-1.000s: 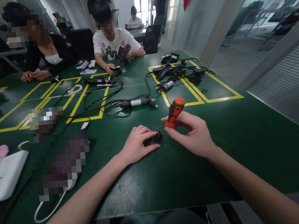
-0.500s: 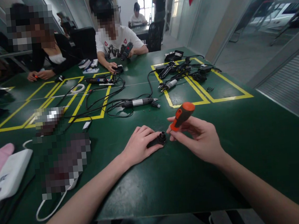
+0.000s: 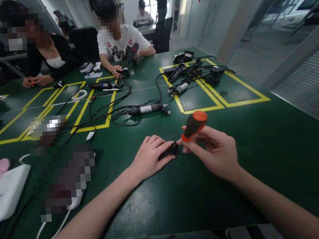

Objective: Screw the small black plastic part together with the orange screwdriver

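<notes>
Left hand [image 3: 149, 157] is pinching black part [image 3: 168, 151], right hand [image 3: 220, 149] is closing round screwdriver [image 3: 195, 125]; work's looking underway, nothing's showing as finished.

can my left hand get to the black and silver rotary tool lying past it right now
Probably yes: the table between the left hand and the rotary tool looks open, though the hand is holding a small black part.

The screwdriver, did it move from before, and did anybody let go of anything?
Yes, a little. The screwdriver now leans over more to the right, its handle top lower, and the right hand went with it. Nothing was let go or newly grabbed: the right hand still holds the screwdriver, and the left hand still holds the black part.
</notes>
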The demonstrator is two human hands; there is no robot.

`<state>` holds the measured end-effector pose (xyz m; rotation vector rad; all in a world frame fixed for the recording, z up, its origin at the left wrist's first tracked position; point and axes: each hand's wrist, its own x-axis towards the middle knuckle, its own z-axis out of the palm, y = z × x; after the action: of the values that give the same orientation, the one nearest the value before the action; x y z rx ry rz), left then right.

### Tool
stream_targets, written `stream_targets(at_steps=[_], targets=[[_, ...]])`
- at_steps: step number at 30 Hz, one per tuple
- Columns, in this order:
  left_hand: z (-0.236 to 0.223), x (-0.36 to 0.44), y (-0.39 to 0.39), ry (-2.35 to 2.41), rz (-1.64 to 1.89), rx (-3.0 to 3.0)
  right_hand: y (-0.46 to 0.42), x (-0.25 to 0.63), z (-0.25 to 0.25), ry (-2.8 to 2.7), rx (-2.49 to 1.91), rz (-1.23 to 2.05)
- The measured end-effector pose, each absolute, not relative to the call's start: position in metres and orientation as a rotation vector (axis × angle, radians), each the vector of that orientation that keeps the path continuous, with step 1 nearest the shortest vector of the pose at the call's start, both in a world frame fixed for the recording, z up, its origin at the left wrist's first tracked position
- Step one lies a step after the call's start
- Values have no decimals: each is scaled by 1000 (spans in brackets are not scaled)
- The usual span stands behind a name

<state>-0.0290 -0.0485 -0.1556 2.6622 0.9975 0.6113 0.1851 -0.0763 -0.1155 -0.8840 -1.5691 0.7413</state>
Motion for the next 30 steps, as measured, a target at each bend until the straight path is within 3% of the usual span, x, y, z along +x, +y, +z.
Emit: stream_targets(at_steps=[13,20,30], targets=[[-154,-28,-50,996,633,2637,-74,187,-112,-1662,-881,639],[-156,-28,-49,983,660,2654,-74,187,-119,-1569,-856,1009],[-157,-28,-49,1001,697,2681,-70,186,-121,-1512,-855,999]])
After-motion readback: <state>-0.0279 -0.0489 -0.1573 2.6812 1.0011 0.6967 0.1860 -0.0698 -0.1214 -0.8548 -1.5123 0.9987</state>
